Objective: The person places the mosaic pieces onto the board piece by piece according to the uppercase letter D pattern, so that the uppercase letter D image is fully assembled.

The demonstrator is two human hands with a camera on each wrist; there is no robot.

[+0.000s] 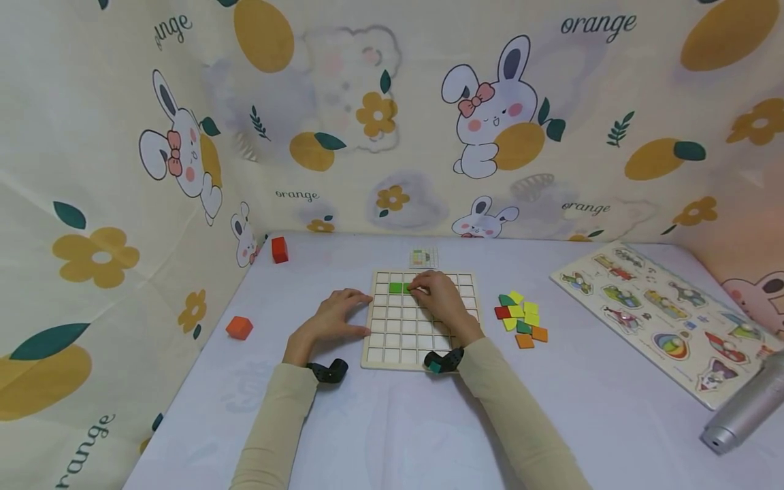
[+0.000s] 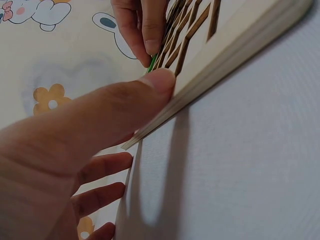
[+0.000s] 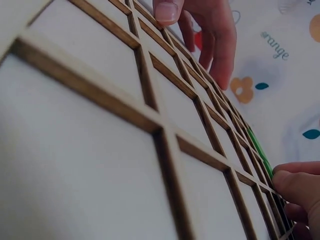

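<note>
On the white table lies a wooden grid board point(image 1: 375, 357) with square cells. Two light green tiles sit side by side in its second row, the left one point(image 1: 395, 288) in full sight and the right one point(image 1: 407, 288) partly hidden by fingers. My right hand point(image 1: 442, 299) reaches over the board and pinches that right tile at its edge with thumb and index finger. At the board's left side, my left hand point(image 1: 335, 316) has its fingers spread. Its thumb point(image 2: 150, 87) rests on the wooden rim in the left wrist view.
Right of the board lie loose yellow, green, red and orange tiles point(image 1: 517, 318). A small pattern card point(image 1: 424, 257) is behind it. Two red-orange blocks point(image 1: 279, 250) stand at left. A picture puzzle board point(image 1: 664, 313) and a silver cylinder point(image 1: 741, 408) occupy the right.
</note>
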